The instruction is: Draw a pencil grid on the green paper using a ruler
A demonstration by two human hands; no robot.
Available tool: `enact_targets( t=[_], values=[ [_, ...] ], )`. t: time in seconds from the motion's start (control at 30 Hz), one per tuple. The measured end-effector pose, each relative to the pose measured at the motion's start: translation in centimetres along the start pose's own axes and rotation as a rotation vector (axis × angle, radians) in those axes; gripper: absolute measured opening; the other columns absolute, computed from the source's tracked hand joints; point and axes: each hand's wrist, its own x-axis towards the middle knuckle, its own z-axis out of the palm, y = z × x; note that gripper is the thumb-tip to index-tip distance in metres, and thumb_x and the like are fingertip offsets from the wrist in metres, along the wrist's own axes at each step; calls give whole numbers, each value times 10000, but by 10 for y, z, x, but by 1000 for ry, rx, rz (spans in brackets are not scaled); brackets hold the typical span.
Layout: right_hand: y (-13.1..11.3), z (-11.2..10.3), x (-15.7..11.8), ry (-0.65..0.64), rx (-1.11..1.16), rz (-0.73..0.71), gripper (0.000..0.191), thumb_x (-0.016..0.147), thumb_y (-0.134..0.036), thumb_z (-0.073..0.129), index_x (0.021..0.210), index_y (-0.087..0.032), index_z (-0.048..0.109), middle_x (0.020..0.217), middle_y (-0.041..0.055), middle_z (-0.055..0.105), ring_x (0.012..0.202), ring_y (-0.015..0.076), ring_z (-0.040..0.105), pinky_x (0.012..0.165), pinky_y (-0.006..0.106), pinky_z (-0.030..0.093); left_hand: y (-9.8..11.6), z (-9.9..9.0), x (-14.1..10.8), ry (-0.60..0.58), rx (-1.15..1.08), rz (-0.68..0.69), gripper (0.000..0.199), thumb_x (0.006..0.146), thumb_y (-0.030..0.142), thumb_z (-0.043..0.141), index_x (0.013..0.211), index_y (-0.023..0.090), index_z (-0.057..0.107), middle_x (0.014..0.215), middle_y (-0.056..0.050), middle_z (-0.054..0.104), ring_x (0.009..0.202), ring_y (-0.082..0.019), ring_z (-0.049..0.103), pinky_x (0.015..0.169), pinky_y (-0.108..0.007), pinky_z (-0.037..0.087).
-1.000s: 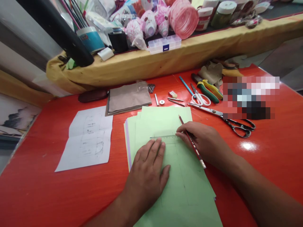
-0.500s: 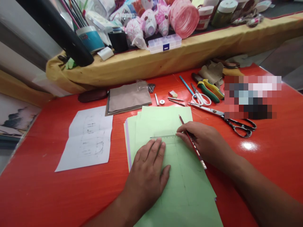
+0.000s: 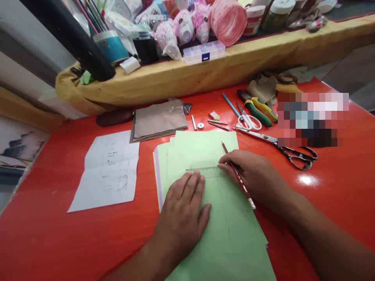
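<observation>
Our left hand [image 3: 181,222] lies spread on the green paper [image 3: 234,253], our right hand [image 3: 252,175] pinches a pencil [image 3: 241,186] beside the ruler [image 3: 202,169], faint pencil lines [image 3: 227,230] are drawn, and much of the sheet remains bare.

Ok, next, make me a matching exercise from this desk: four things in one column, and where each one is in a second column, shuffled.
Things:
1. the pencil
2. the clear ruler
3. the black-handled shears
4. the sketched white paper

Places:
A. Lying right of the green sheets
B. Held in the right hand
C. Lying left of the green sheets
D. On the green sheets, touched by the left hand

Pairs: 1-B, 2-D, 3-A, 4-C
</observation>
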Motion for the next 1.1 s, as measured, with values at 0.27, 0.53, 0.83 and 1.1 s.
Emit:
enact_targets(
  t=[0.27, 0.53, 0.83, 1.1],
  values=[
    [-1, 0, 0, 0, 8, 1, 186, 1087, -316, 592, 988, -217, 713, 920, 56, 769, 835, 228, 699, 742, 356, 516, 2, 0, 0, 9, -8, -7, 507, 1113, 326, 468, 1565, 100, 510, 1605, -141, 559, 1476, -317, 486, 1202, -496, 420],
    [0, -1, -1, 10, 0, -9, 196, 1088, -316, 583, 979, -218, 713, 910, 64, 768, 827, 230, 703, 738, 348, 514, 1, 0, 1, 4, -11, -1, 497, 1130, 330, 438, 1551, 81, 529, 1606, -135, 560, 1473, -320, 479, 1187, -495, 417],
    [1, 0, 0, 4, -2, -9, 197, 1088, -318, 584, 986, -214, 717, 911, 53, 768, 827, 227, 701, 732, 350, 515, 1, 1, 0, 9, -13, -1, 502, 1134, 335, 432, 1556, 80, 525, 1610, -135, 557, 1473, -322, 477, 1190, -501, 417],
    [1, 1, -1, 10, 3, -8, 197, 1088, -322, 587, 983, -216, 715, 905, 56, 764, 818, 225, 698, 731, 350, 516, 1, 0, 0, 5, -10, -1, 499, 1133, 333, 431, 1559, 89, 521, 1616, -133, 552, 1478, -320, 477, 1185, -501, 423]
  ],
)
